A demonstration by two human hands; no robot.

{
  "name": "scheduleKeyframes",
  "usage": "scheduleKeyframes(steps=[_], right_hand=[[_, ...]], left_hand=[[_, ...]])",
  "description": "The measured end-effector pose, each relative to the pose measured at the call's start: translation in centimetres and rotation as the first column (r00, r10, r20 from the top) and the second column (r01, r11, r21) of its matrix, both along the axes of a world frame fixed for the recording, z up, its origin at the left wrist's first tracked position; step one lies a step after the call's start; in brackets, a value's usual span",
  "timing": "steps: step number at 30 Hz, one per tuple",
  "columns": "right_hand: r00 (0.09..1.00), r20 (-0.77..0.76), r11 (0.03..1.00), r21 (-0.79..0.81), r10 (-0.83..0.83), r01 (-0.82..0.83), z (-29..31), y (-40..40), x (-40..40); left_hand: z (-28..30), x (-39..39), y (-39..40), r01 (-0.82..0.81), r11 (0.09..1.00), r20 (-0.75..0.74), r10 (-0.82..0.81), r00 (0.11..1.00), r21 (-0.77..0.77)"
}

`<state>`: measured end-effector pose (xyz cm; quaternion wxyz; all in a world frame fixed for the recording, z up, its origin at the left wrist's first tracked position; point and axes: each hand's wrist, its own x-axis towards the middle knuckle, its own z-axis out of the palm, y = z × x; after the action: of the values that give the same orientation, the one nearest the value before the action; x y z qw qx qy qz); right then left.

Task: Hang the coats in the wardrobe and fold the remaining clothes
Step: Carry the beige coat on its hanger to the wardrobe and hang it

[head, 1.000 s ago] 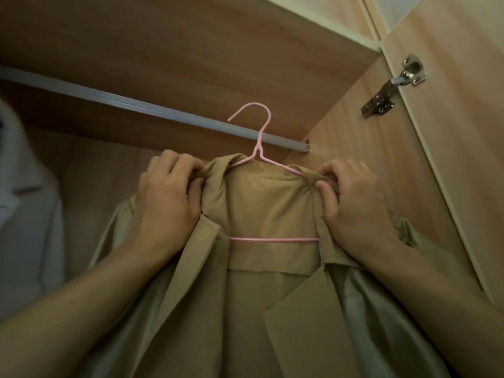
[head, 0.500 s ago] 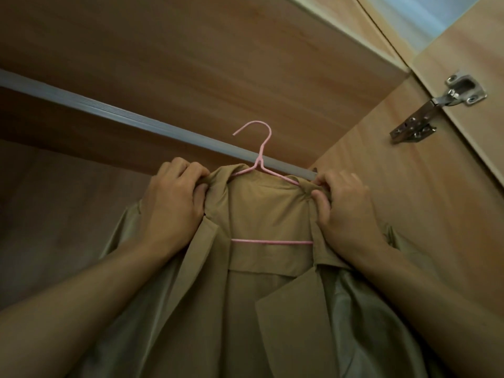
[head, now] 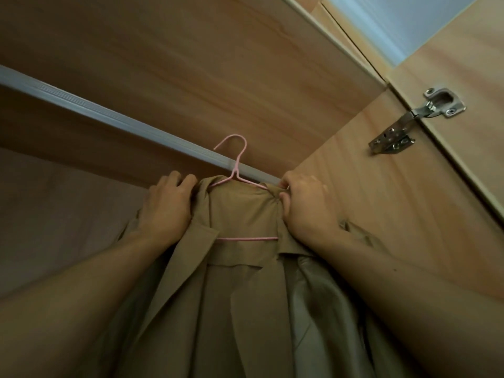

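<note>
A tan trench coat (head: 240, 296) with a shiny grey lining hangs on a thin pink hanger (head: 236, 165). My left hand (head: 166, 211) grips the coat's left shoulder at the collar. My right hand (head: 305, 211) grips the right shoulder, fingers curled into the cloth. The hanger's hook sits right at the grey metal rail (head: 109, 115) of the wardrobe, at the rail's right end; whether it is over the rail I cannot tell.
The wooden top panel (head: 191, 50) of the wardrobe is just above the rail. Close on the right stands the wooden side wall (head: 395, 214), with a metal hinge (head: 409, 118) and the open door (head: 463, 77) beyond it.
Both hands have lifted the coat and hanger up to the rail. The view has tilted upward, and the white garment seen at the left a second ago is out of frame.
</note>
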<state>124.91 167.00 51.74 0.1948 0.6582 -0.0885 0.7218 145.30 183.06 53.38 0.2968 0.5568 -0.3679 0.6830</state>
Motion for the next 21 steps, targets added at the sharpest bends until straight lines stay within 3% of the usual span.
scheduleKeyframes(steps=[8, 14, 21], right_hand=[[0.991, -0.118, 0.998, -0.014, -0.058, 0.057, 1.0, -0.1, -0.8], [0.972, -0.182, 0.988, 0.012, -0.150, 0.154, -0.2, -1.6, -0.7], [0.949, -0.202, 0.969, -0.004, -0.242, 0.246, -2.5, -1.9, -1.7]], left_hand=[[2.0, 1.3, -1.8, 0.006, 0.994, -0.137, 0.010, 0.990, 0.114], [0.2, 0.9, -4.4, 0.054, 0.985, -0.228, -0.014, 0.973, 0.167], [-3.9, 0.6, -7.3, 0.293, 0.956, -0.180, -0.284, 0.942, 0.025]])
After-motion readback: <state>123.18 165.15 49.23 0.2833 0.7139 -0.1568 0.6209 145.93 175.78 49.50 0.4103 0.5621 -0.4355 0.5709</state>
